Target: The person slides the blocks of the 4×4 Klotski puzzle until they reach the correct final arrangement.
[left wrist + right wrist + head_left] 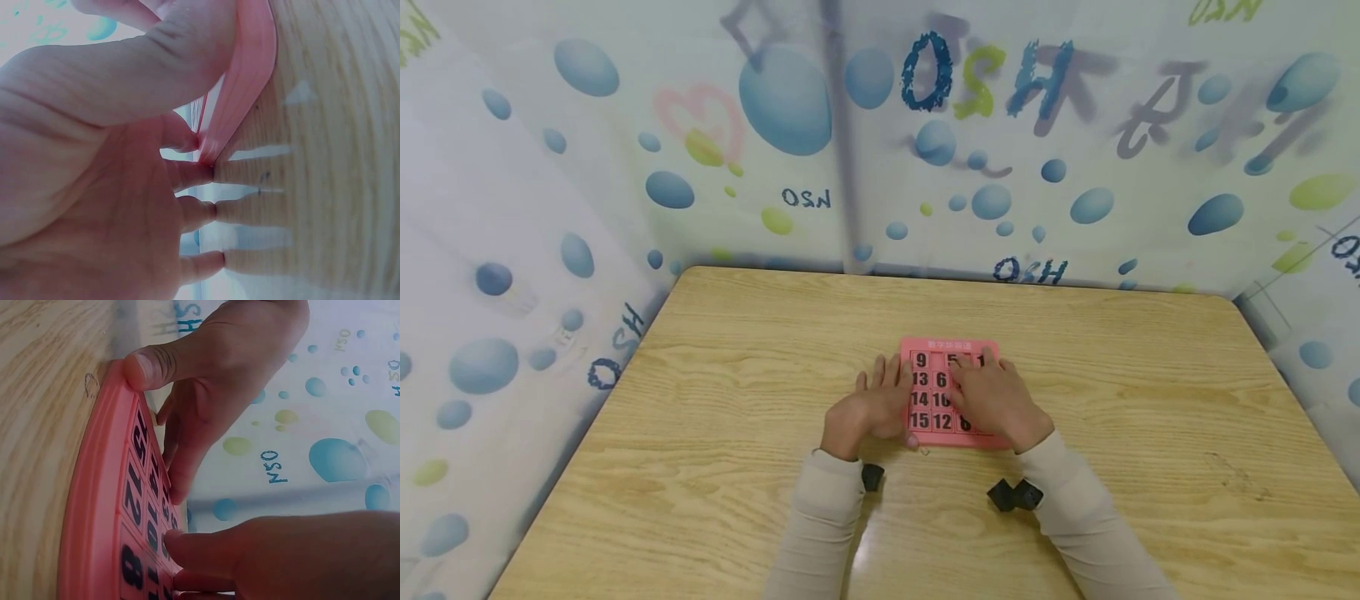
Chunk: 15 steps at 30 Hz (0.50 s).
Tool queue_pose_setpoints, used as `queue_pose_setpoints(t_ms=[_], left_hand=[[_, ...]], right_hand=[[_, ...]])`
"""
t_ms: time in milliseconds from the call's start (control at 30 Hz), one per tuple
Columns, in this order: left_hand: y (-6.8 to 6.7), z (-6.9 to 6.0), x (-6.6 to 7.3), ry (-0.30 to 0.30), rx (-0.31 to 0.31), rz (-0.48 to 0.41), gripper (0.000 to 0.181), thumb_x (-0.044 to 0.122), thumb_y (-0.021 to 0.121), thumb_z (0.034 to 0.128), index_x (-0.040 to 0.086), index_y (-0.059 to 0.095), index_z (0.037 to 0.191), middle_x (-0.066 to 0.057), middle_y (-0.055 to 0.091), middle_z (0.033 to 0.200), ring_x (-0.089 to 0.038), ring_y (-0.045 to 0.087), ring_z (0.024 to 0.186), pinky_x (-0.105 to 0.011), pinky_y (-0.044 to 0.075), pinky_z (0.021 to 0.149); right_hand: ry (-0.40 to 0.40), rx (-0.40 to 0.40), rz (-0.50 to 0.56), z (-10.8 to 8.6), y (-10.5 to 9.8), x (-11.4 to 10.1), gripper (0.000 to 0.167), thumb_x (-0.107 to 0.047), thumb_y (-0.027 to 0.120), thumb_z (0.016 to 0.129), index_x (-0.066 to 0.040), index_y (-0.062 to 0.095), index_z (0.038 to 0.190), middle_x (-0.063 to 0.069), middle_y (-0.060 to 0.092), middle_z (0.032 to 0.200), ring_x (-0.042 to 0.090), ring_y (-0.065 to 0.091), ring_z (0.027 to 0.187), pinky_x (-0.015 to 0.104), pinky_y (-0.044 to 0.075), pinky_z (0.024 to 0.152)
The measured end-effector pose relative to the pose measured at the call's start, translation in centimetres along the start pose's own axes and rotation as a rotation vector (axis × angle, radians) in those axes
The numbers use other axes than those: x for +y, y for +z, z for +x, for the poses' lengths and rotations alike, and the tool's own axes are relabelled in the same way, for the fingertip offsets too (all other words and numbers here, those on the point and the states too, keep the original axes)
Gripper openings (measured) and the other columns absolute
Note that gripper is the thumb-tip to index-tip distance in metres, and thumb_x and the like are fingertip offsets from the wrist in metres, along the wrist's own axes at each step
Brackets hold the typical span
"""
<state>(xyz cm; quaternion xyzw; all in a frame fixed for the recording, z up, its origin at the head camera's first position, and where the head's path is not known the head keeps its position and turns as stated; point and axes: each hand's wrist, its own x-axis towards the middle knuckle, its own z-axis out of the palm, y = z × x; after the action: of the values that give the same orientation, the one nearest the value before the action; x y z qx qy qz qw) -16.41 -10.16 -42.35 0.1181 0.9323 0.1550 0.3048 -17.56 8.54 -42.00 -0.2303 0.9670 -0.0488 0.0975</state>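
A pink number slide puzzle [942, 439] with black-numbered square tiles lies flat on the wooden table. At its left side is my left hand [872, 410], its fingers straight and spread along the edge. In the right wrist view, the left thumb [147, 367] presses on the near-left corner of the frame. My right hand [997, 400] is over the right part of the puzzle, hiding several tiles. Its fingertips and thumb touch the tiles. In the left wrist view, the puzzle's pink side [240, 94] runs past the left thumb, and some fingertips meet the tabletop.
The light wooden table [760, 333] extends around the puzzle on all sides. A patterned curtain [925, 192] with blue and green drops hangs behind it and at both sides. Small black wrist pieces [1015, 495] show near the cuffs.
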Motion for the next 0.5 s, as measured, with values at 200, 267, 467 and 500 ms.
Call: queue_pose_setpoints(t_ms=[200,267,467,500], left_hand=[[-0.05,0.01,0.04,-0.001,0.001,-0.001,0.115,0.039,0.078,0.0807,0.008,0.001,0.160,-0.013,-0.011,0.166,-0.032,-0.013,0.152,-0.052,0.001,0.123],[-0.04,0.01,0.02,0.000,0.000,-0.003,0.115,0.039,0.078,0.0808,0.008,0.001,0.160,-0.013,-0.012,0.166,-0.032,-0.014,0.152,-0.053,0.001,0.123],[-0.03,0.09,-0.03,0.002,0.002,0.008,0.115,0.040,0.078,0.0812,0.008,0.001,0.160,-0.013,-0.012,0.166,-0.032,-0.014,0.152,-0.053,0.001,0.123],[-0.03,0.11,-0.04,0.002,0.003,0.010,0.115,0.040,0.078,0.0812,0.008,0.001,0.160,-0.013,-0.012,0.166,-0.032,-0.014,0.152,-0.053,0.001,0.123]], right_hand=[[-0.006,0.025,-0.013,0.24,0.51,-0.42,0.048,-0.033,0.058,0.100,-0.005,0.058,0.139,0.014,0.051,0.148,0.042,0.049,0.126,0.061,0.044,0.101],[-0.001,0.030,-0.015,0.27,0.65,-0.52,0.048,-0.033,0.058,0.100,-0.005,0.057,0.139,0.015,0.050,0.149,0.042,0.049,0.126,0.060,0.044,0.101],[0.006,0.042,-0.018,0.24,0.65,-0.82,0.049,-0.034,0.059,0.099,-0.005,0.058,0.138,0.015,0.053,0.146,0.040,0.051,0.121,0.059,0.046,0.099],[0.007,0.043,-0.015,0.24,0.64,-0.88,0.049,-0.034,0.059,0.099,-0.005,0.058,0.138,0.015,0.053,0.146,0.039,0.052,0.120,0.059,0.046,0.100]])
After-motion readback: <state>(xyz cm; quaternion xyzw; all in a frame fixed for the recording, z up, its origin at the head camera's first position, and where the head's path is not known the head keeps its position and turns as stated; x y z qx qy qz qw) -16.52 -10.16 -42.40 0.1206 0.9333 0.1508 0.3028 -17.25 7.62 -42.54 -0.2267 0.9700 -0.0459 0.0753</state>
